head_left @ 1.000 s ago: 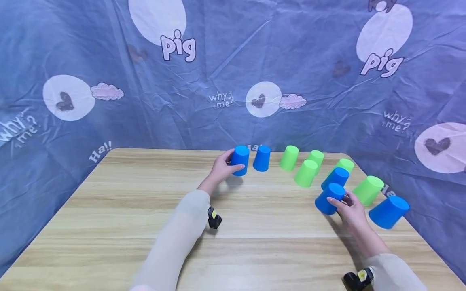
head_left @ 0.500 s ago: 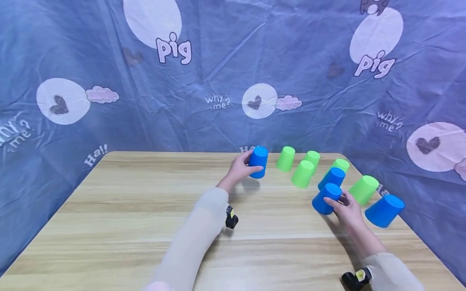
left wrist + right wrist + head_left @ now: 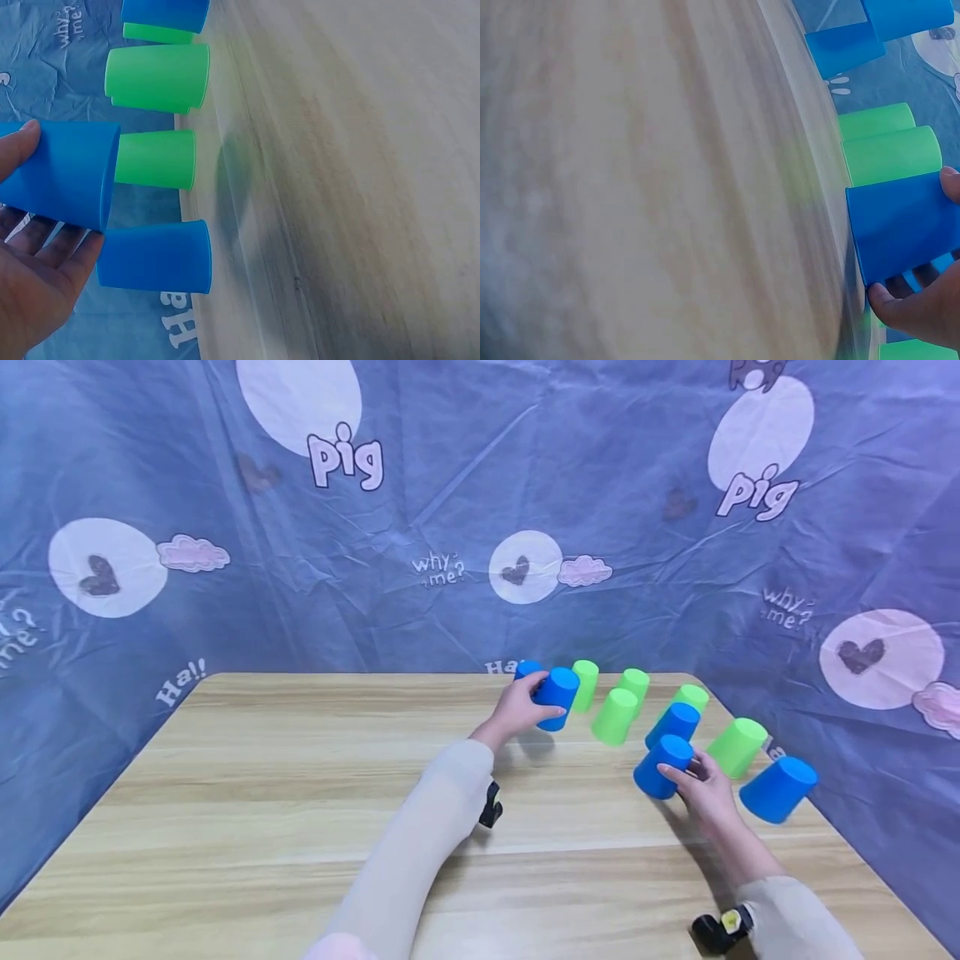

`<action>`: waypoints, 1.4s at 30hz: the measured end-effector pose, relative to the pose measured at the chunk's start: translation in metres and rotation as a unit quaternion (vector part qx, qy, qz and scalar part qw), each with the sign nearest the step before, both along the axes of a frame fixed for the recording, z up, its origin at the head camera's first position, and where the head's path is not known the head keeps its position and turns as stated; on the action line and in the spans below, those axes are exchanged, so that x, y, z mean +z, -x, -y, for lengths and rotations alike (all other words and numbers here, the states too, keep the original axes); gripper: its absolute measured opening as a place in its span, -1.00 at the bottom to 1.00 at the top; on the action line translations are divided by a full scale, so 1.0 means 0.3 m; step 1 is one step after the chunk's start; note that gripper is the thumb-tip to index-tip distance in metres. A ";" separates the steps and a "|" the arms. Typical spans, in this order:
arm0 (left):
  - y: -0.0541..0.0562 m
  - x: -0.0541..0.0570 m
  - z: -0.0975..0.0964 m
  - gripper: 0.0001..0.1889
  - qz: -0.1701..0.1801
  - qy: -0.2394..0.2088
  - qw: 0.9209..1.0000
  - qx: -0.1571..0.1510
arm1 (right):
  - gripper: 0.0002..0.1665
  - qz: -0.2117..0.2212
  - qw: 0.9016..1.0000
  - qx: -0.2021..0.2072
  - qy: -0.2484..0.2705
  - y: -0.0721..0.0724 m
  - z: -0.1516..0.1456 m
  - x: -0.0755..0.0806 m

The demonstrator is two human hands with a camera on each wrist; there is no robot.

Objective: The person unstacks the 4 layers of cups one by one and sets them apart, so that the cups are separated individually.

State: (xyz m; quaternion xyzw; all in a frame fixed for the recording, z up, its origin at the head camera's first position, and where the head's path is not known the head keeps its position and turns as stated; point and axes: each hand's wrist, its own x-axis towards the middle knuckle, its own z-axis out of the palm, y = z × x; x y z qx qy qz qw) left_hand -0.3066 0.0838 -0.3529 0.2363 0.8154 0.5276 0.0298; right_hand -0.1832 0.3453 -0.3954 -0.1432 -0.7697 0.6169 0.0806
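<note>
My left hand (image 3: 517, 706) grips an upside-down blue cup (image 3: 557, 697) by its sides, thumb in front. In the left wrist view that cup's rim stands off the wooden table, with a shadow on the wood. Partly hidden behind the left hand is a second blue cup (image 3: 529, 669), at the table's back edge. On the right side, my right hand (image 3: 708, 789) holds another upside-down blue cup (image 3: 663, 767), thumb on its near side and fingers round the far side. Just behind this cup stands one more blue cup (image 3: 672, 724).
Several green cups stand upside down across the back and right of the table (image 3: 285, 827), among them a nearer one (image 3: 614, 717) between the hands and one (image 3: 738, 747) beyond the right hand. A blue cup (image 3: 778, 789) stands near the right edge. A printed blue cloth (image 3: 420, 460) hangs behind.
My left hand has carried its blue cup to the right, passing in front of the standing blue cup. The right hand keeps its grip in the same place. The head view has shifted slightly right.
</note>
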 end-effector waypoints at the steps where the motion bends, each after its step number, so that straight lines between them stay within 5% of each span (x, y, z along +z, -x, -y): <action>1: 0.002 -0.001 -0.001 -0.31 0.006 -0.005 1.000 0.001 | -0.09 -0.001 1.000 0.000 0.001 0.001 0.002 -0.001; 26: -0.008 -0.078 -0.079 -0.34 0.054 -0.043 0.998 0.002 | -0.05 0.002 1.000 -0.004 0.014 0.005 -0.001 -0.007; 42: 0.004 -0.145 -0.092 -0.33 0.052 -0.003 0.998 -0.021 | -0.15 -0.014 0.999 -0.011 0.029 0.008 0.001 -0.010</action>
